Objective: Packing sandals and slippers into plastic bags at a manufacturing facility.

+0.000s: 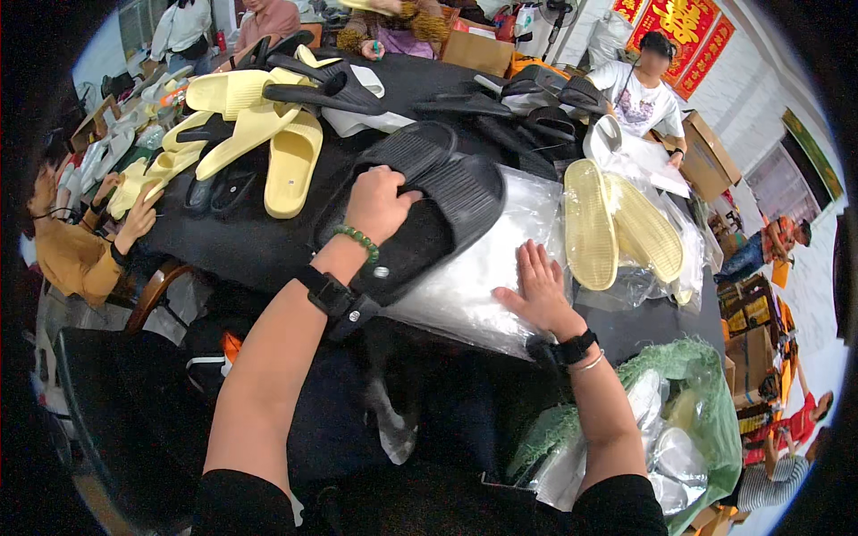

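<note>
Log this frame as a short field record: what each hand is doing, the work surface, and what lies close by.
left hand: left hand grips a pair of black slippers
right hand: right hand flat, fingers spread, on clear plastic bags
surface: black table
right of the bags: bagged yellow slippers
far left: loose yellow slippers
lower right: green sack holding bagged items
others: people seated around the table

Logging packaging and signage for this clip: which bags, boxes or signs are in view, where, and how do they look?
Clear plastic bag: flat on the black table, under the right hand.
Bagged yellow slippers: right of it, in clear film.
Cardboard boxes: brown, far right edge.
Red wall banners: top right, gold characters.
Green net sack: lower right, holding bagged pairs.
</note>
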Demonstrator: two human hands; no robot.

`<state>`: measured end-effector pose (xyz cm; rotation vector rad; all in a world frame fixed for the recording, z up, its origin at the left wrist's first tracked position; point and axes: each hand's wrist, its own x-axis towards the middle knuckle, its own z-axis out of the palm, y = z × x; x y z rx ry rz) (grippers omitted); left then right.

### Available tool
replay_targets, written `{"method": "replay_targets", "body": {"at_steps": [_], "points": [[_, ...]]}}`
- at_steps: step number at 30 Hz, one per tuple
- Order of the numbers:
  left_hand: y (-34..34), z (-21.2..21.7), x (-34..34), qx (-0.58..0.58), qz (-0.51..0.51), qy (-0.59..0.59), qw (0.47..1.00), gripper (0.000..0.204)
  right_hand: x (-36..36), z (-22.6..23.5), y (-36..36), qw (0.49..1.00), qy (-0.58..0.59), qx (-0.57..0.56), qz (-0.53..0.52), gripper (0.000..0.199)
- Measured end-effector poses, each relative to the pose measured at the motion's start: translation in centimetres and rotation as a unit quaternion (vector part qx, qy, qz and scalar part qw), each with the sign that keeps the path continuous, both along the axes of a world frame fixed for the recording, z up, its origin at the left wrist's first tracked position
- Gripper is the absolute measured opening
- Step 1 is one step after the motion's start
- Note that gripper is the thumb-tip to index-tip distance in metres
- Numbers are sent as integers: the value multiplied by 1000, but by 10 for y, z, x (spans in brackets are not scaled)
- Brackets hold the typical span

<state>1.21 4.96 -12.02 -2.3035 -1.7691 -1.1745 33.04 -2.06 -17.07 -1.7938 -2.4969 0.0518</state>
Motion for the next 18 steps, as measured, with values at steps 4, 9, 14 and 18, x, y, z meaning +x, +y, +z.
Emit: {"method": "replay_targets", "body": {"at_steps": [4, 9, 14, 18], "points": [[-5, 6, 11, -27, -76, -131, 988, 26, 2, -5, 0, 1000, 13, 21, 9, 100], [-3, 2, -3, -39, -81, -110, 990, 27, 0, -9, 1, 998, 4, 63, 19, 97], [-3, 5, -2, -59, -56, -91, 993, 29, 0, -7, -1, 997, 2, 69, 15, 95], [-1, -1, 3, -95, -81, -88, 988, 33, -1, -8, 0, 996, 10, 81, 26, 94]]}}
